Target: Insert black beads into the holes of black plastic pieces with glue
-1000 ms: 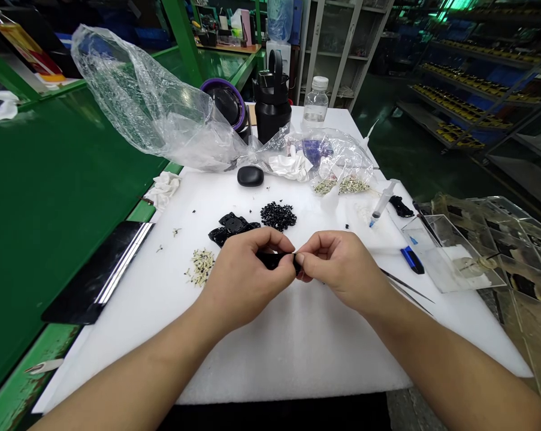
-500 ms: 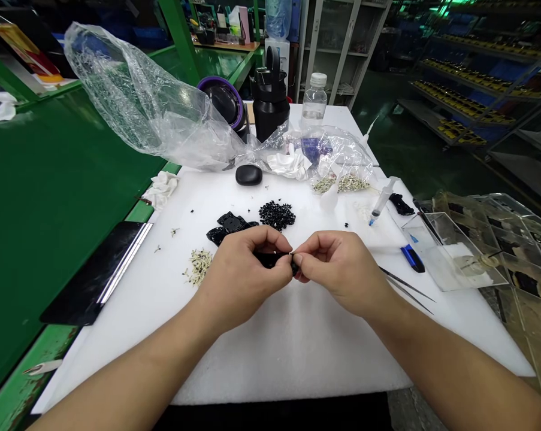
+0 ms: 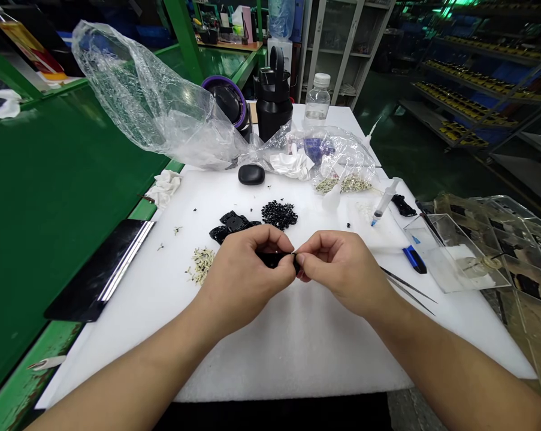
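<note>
together, left hand (image 3: 247, 278) and right hand (image 3: 339, 269) (both curled) pinch black part (image 3: 270, 260).

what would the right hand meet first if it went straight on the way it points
Most likely the black part in the left hand: the right hand looks right up against it, though exact contact is unclear.

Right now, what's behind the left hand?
Beyond the left hand, glossy black parts show, with a heap of small black pieces farther right. The hand covers the parts' near edge and much of the black piece it holds; anything underneath is hidden.
</note>
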`<state>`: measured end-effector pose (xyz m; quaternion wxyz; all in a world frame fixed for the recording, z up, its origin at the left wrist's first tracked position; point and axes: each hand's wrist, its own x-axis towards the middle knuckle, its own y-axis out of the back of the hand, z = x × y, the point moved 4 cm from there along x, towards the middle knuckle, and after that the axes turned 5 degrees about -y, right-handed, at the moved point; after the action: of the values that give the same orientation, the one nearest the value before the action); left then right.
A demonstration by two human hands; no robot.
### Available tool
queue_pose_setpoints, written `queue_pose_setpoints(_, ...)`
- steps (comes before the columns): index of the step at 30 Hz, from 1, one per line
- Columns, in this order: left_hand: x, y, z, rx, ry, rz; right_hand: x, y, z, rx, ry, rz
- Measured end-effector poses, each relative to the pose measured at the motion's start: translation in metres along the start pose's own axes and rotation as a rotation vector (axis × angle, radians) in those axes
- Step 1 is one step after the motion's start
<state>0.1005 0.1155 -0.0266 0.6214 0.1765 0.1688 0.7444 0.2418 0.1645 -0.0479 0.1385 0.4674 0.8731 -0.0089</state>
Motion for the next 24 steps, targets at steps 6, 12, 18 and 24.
queue_pose_setpoints(6,0.0011,0.0023,-0.0008,-0.005,0.008,-0.008,-0.0001,-0.0012,-0.0011,0.003,0.025,-0.018)
queue_pose_setpoints(12,0.0033,0.0012,-0.0059,-0.050,0.014,-0.020,0.0012,-0.0003,0.0001,0.074,0.025,-0.053)
queue_pose_setpoints(18,0.0024,0.0008,-0.0029,-0.016,-0.002,-0.007,-0.0004,0.0004,-0.0009,0.109,0.021,-0.075)
queue_pose_setpoints(24,-0.0007,0.0006,-0.0006,0.035,-0.045,0.005,0.0018,0.0006,0.0002,0.120,-0.008,-0.085)
